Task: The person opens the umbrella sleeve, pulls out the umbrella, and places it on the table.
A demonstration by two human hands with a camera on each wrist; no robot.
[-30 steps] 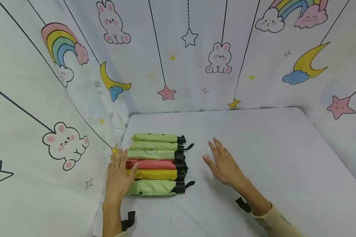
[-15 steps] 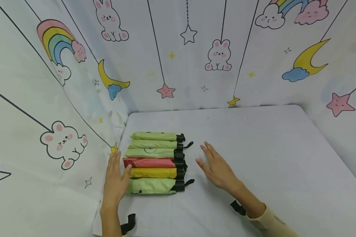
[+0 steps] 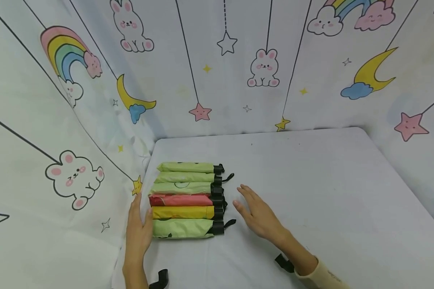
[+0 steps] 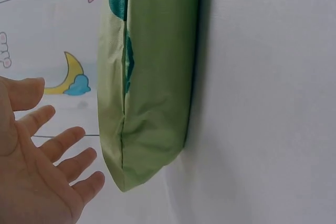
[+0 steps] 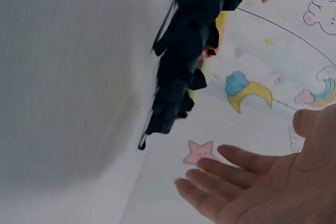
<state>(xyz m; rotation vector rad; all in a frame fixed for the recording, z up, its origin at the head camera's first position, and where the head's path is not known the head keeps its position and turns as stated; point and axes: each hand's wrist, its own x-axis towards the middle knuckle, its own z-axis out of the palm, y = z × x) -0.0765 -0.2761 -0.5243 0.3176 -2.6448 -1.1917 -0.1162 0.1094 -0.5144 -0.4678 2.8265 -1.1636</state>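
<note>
Several folded umbrellas lie side by side in a column, black handles toward the right. Nearest is a light green umbrella (image 3: 184, 228), then a yellow umbrella (image 3: 193, 212), then a red umbrella (image 3: 184, 200). Beyond them lie more green ones, including the farthest green umbrella (image 3: 186, 167). My left hand (image 3: 138, 230) is at their left ends, fingers extended and thumb apart, holding nothing. In the left wrist view it appears beside the end of a green umbrella (image 4: 152, 87). My right hand (image 3: 260, 216) hovers right of the handles (image 5: 189, 30), palm toward them, fingers spread and holding nothing.
The white table (image 3: 311, 180) spreads away to the right of the umbrellas. A white cloth (image 3: 188, 48) with printed rabbits, stars and moons hangs behind and to the left. Black straps (image 3: 283, 263) show at the wrists.
Both hands have drawn nearer to me. The left has moved away from over the umbrellas' left ends, and the right has shifted left toward the handles. The umbrellas stay in their row.
</note>
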